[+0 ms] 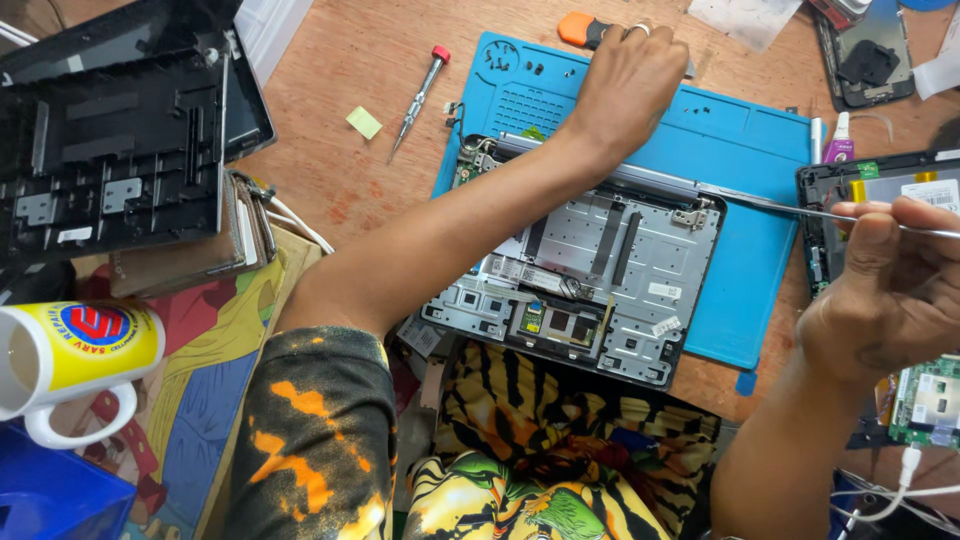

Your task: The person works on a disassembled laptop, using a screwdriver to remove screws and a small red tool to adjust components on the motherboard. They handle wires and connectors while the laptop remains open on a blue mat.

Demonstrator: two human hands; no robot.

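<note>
An opened laptop base [640, 270] with bare metal plate and circuit boards lies on a blue work mat [740, 150], its near edge over my lap. My left hand [630, 75] reaches across it to the mat's far edge, fingers curled down beside an orange-handled tool [578, 28]; what it grips is hidden. My right hand [890, 290] is closed around thin metal tweezers [790, 207], whose tip points left at the laptop's right hinge [697, 213].
A red-capped screwdriver [418, 98] and a yellow note [364, 122] lie on the wooden table. Black laptop covers [110, 150] are stacked at left, a yellow-and-white mug [70, 360] below them. Another opened device [880, 190] and a green board [925, 400] sit at right.
</note>
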